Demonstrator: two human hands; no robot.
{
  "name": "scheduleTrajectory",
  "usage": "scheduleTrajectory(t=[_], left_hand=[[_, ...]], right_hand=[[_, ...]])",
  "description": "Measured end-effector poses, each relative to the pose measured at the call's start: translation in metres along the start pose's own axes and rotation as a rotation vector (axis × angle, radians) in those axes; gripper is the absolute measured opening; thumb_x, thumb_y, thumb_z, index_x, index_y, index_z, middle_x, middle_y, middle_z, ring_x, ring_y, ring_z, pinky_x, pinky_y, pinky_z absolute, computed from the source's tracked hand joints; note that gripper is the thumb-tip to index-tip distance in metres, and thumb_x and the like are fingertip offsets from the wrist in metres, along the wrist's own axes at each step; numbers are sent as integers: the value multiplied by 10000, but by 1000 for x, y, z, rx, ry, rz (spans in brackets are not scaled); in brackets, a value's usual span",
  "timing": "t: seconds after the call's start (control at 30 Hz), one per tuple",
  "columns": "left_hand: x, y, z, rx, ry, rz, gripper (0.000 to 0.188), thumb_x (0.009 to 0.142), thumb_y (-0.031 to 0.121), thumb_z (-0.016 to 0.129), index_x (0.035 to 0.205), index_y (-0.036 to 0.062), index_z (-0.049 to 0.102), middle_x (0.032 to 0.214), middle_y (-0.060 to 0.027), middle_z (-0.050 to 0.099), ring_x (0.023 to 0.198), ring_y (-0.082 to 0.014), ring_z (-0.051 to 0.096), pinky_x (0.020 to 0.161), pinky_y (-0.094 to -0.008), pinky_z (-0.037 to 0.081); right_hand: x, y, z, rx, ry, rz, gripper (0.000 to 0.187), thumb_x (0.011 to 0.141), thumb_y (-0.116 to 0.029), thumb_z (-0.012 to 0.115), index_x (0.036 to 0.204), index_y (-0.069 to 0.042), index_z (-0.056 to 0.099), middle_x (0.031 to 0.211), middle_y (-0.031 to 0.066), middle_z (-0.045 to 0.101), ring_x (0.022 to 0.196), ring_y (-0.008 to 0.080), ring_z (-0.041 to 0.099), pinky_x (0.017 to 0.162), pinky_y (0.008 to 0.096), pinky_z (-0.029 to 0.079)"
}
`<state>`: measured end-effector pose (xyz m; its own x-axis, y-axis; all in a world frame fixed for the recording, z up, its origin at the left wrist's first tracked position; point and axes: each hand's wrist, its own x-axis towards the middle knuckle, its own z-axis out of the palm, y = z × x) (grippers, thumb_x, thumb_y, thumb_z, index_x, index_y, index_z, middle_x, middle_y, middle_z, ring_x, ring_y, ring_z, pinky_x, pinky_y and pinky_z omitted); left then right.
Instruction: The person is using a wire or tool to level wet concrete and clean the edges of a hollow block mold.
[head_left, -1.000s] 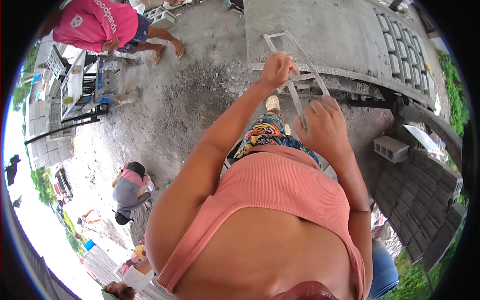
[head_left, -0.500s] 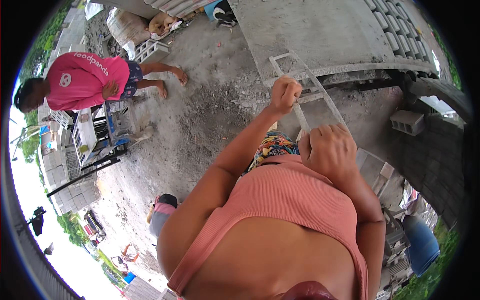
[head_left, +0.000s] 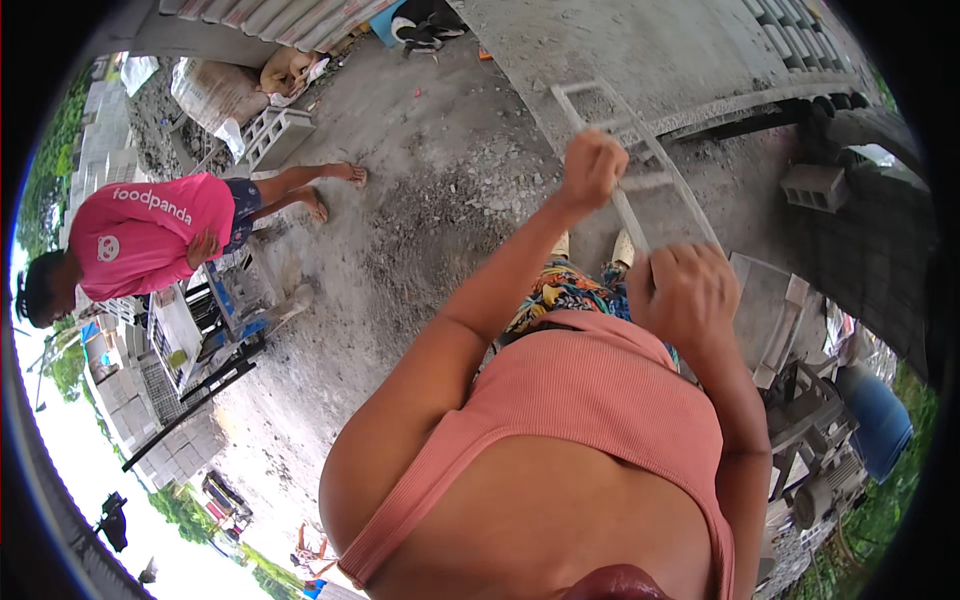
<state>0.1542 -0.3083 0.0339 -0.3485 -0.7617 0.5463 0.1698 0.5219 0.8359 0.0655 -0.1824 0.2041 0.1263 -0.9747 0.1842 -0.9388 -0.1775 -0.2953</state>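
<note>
A narrow, ladder-shaped frame (head_left: 675,187), pale and dusty with several crossbars, slants out in front of me over the edge of a grey slab. My left hand (head_left: 594,168) is closed round its left rail, partway along. Closer to my body, my right hand (head_left: 688,292) is closed on the near end of the frame, and its fingers are slightly blurred. The near end itself is hidden behind that hand. At its far end, the frame lies over the surface of the grey slab (head_left: 620,45).
A person in a pink shirt (head_left: 150,235) stands at left beside a block-making machine (head_left: 215,310). A hollow block (head_left: 275,135) and a sack (head_left: 215,90) lie far left; an animal (head_left: 425,22) rests near the slab. Another block (head_left: 815,187) and a blue barrel (head_left: 875,425) are at right.
My view has turned, so the surroundings sit differently in the picture. Both hands and the frame have shifted to the right in the picture, still gripped. The person at left remains by the machine.
</note>
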Motion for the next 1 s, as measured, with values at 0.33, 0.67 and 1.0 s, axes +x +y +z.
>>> scheduleTrajectory(t=[0.33,0.67,1.0], left_hand=[[6,-4,-26,64,-162,3,143,839,54,439,699,29,426,503,-65,428,400,-199,372,424,-335,315],[18,2,-37,2,-112,-115,404,860,189,351,501,8,395,441,-105,408,394,-214,392,430,-347,298],[65,-3,-43,-32,-157,-261,412,867,178,380,490,13,384,421,-63,362,392,-166,370,429,-322,291]], right_hand=[[12,-26,-26,-3,-94,16,245,735,-156,582,519,-45,547,544,114,544,500,275,536,522,359,427],[16,-23,-1,0,57,18,253,726,-157,603,515,-48,515,529,101,517,497,282,524,521,354,419],[45,-11,7,-51,105,44,283,737,-160,580,485,-48,521,516,98,524,478,272,536,521,354,427]])
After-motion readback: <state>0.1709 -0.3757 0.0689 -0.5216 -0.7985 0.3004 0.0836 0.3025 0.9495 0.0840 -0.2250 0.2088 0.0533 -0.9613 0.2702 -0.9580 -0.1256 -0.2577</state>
